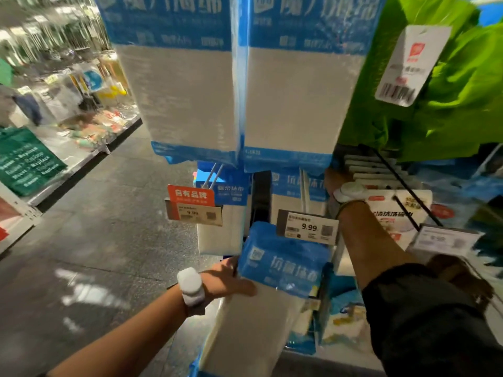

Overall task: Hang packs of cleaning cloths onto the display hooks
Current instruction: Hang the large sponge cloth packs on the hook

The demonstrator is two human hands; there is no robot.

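Observation:
My left hand (231,281) holds a pack of cleaning cloths (261,303), white with a blue header, tilted below the display. Thumb lies across its front; the fingers are hidden behind it. My right hand (333,176) reaches up behind the hanging packs, mostly hidden, beside a display hook (304,191) with a 9.99 price tag (307,227). Two large blue-and-white packs (187,91) (302,96) hang above. A second hook (213,172) at the left carries a pack (220,229) and an orange price tag (193,202).
Green cloth items (449,99) with a barcode tag hang at upper right. Black hooks (402,186) with white packs (400,213) stand at right. More packs (343,319) sit on a low shelf. Grey aisle floor (95,240) lies at left, with another shelf and a green bag (27,161).

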